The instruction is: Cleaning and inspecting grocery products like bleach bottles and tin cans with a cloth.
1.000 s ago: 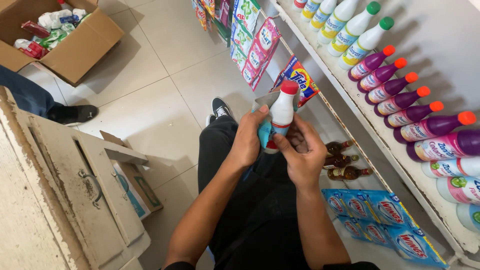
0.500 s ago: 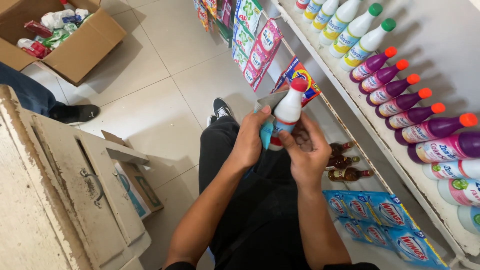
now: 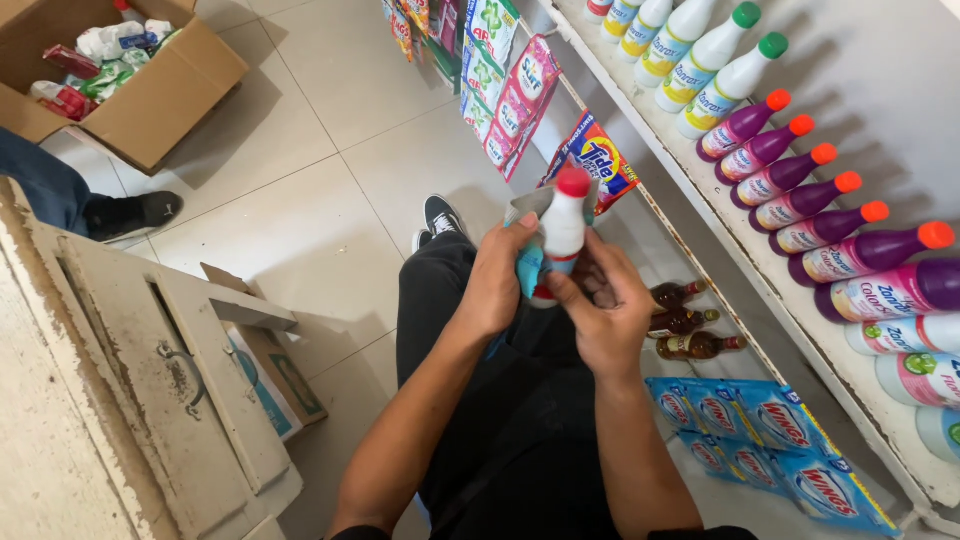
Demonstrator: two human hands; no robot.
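A white bottle with a red cap point(image 3: 563, 232) stands upright between both my hands, in front of my knees. My right hand point(image 3: 602, 308) grips its lower body from the right. My left hand point(image 3: 497, 276) presses a blue and grey cloth point(image 3: 527, 258) against the bottle's left side. Both forearms reach in from the bottom edge. I am crouched in black trousers beside a white shelf point(image 3: 850, 345).
The white shelf on the right carries purple bottles with orange caps point(image 3: 822, 228) and white bottles with green caps point(image 3: 715, 62). Below lie brown bottles point(image 3: 685, 322) and blue packets point(image 3: 760, 432). Sachet strips point(image 3: 520, 100) hang ahead. A cardboard box point(image 3: 150, 95), another person's leg point(image 3: 60, 195) and a worn cabinet point(image 3: 150, 370) are on the left.
The bottle and both hands have risen slightly and the cloth has slid up the bottle's left side.
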